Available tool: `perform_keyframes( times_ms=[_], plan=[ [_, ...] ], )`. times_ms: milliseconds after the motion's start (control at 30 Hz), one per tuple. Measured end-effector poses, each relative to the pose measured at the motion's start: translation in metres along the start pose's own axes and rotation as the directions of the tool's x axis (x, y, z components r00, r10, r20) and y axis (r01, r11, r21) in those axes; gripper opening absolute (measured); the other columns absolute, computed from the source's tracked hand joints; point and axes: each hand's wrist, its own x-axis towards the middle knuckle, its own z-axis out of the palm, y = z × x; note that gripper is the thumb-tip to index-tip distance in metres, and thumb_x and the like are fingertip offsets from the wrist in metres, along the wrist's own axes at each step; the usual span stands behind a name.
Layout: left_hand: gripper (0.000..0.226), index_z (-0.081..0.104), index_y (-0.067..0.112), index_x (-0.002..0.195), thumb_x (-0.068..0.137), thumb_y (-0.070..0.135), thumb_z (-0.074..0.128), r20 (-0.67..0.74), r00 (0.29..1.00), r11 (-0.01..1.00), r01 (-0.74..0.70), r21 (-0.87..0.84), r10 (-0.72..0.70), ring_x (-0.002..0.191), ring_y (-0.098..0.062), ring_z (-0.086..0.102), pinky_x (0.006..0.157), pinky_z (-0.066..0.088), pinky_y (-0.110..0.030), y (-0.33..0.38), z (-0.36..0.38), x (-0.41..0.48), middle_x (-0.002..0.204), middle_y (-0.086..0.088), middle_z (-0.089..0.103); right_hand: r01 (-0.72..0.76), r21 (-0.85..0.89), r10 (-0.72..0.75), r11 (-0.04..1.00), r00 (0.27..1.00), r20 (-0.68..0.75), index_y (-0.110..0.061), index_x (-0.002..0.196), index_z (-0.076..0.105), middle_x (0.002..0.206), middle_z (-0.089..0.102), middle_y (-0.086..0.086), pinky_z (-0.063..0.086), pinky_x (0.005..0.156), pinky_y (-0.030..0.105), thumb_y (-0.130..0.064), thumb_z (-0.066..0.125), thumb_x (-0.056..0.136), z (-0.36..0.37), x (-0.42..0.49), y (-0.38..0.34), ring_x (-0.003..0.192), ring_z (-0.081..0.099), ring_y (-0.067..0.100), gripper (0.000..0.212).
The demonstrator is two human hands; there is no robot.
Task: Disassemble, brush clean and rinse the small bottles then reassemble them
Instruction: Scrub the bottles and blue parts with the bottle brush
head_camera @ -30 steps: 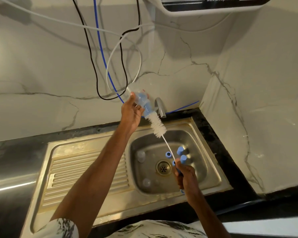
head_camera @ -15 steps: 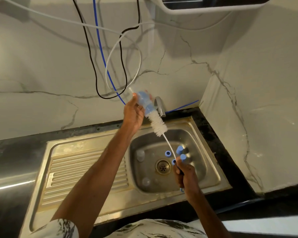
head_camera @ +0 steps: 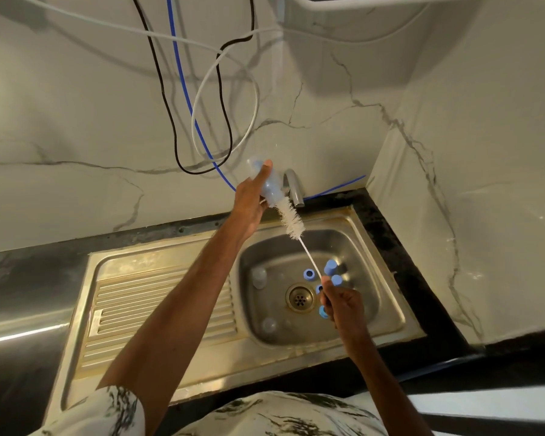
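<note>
Head view: L hand (head_camera: 249,199) grips small bottle (head_camera: 269,184) raised over sink (head_camera: 343,215) w/ mouth angled down, likely so R hand (head_camera: 343,306), pinching the wire handle, can run the brush (head_camera: 291,220) straight in; blue caps (head_camera: 331,266) lie loose in that sink.

One bottle (head_camera: 269,187) in the left fingers (head_camera: 266,170), one brush (head_camera: 291,220) in the right fingers (head_camera: 335,292) — four blue caps (head_camera: 330,267) around those fingertips, a fifth blue bit (head_camera: 323,312) unclear, two clear pieces (head_camera: 258,276) farther left — one sink (head_camera: 372,265), one tap (head_camera: 293,190)
</note>
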Motion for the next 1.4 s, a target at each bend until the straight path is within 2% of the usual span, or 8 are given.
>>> perform_keyframes(
  times_ms=[167,367,567,733,933,1067,1267,1400],
  plan=[
    [0.062,0.057,0.004,0.137,0.089,0.038,0.074,-0.023,1.000,0.998,0.020,-0.062,-0.022,0.117,-0.034,0.068,0.093,0.060,-0.045,-0.006,-0.006,0.001,0.129,-0.018,0.067,-0.101,0.032,0.101,0.994,0.995,-0.004,-0.022,0.050,0.059,0.056,0.038,0.012,0.022,0.041,0.021,-0.048,0.058,0.094,-0.004,0.004,-0.010,0.042,0.028,0.009,0.051],
    [0.039,0.058,0.006,0.126,0.101,0.036,0.059,-0.041,0.999,0.976,-0.030,-0.216,0.022,0.122,-0.039,0.064,0.102,0.053,-0.050,0.010,-0.009,0.009,0.131,-0.021,0.066,-0.300,0.163,0.246,0.940,0.926,0.287,-0.018,0.059,0.043,0.051,0.027,0.000,0.010,0.045,0.029,-0.053,0.050,0.093,-0.008,-0.008,-0.004,0.043,0.017,0.012,0.049],
    [0.035,0.057,0.006,0.127,0.104,0.032,0.052,0.067,0.998,0.970,0.006,-0.244,0.011,0.112,-0.032,0.067,0.095,0.058,-0.044,-0.001,0.007,-0.007,0.129,-0.020,0.065,-0.299,0.208,0.235,0.931,0.930,0.281,-0.019,0.058,0.040,0.052,0.024,0.000,0.008,0.046,0.029,-0.055,0.049,0.094,-0.007,-0.003,-0.011,0.049,0.010,0.016,0.052],
    [0.036,0.059,0.006,0.121,0.101,0.036,0.057,-0.038,0.998,0.965,-0.064,-0.253,0.056,0.109,-0.032,0.070,0.084,0.060,-0.039,0.012,-0.001,-0.002,0.120,-0.017,0.071,-0.241,0.140,0.205,0.960,0.952,0.229,-0.018,0.059,0.042,0.052,0.027,0.002,0.009,0.047,0.031,-0.056,0.050,0.092,-0.012,-0.011,-0.004,0.045,0.016,0.013,0.051],
    [0.063,0.049,0.004,0.136,0.087,0.041,0.064,0.076,0.997,0.983,0.007,-0.181,0.007,0.122,-0.040,0.063,0.097,0.056,-0.048,-0.010,0.005,-0.018,0.135,-0.023,0.062,-0.249,0.087,0.234,0.965,0.960,0.151,-0.021,0.060,0.047,0.053,0.031,0.000,0.011,0.047,0.030,-0.052,0.050,0.098,-0.013,-0.002,-0.013,0.046,0.019,0.013,0.050],
    [0.033,0.063,0.011,0.117,0.103,0.040,0.053,-0.060,0.994,0.985,-0.099,-0.141,0.092,0.118,-0.039,0.065,0.105,0.051,-0.054,0.015,0.004,-0.005,0.123,-0.016,0.070,-0.193,-0.008,0.192,0.981,0.967,0.167,-0.019,0.060,0.048,0.053,0.033,0.003,0.018,0.041,0.023,-0.053,0.050,0.097,-0.012,-0.013,-0.002,0.043,0.022,0.012,0.051],
    [0.027,0.066,0.018,0.105,0.109,0.033,0.044,-0.083,0.956,0.960,-0.280,0.030,0.281,0.102,-0.026,0.072,0.093,0.059,-0.043,0.030,0.012,0.004,0.099,0.001,0.077,-0.190,-0.044,0.195,0.981,0.963,0.184,-0.020,0.057,0.049,0.052,0.032,0.001,0.018,0.043,0.025,-0.049,0.048,0.102,-0.020,-0.012,0.001,0.044,0.022,0.012,0.053],
    [0.033,0.054,0.020,0.080,0.107,0.038,0.046,-0.120,0.917,0.922,-0.386,-0.033,0.379,0.062,-0.012,0.048,0.055,0.042,-0.024,0.047,0.009,0.012,0.072,-0.001,0.049,-0.244,-0.033,0.246,0.969,0.956,0.162,-0.021,0.056,0.049,0.052,0.031,0.003,0.015,0.046,0.028,-0.052,0.050,0.100,-0.025,-0.017,0.008,0.045,0.021,0.014,0.054]
  ],
)
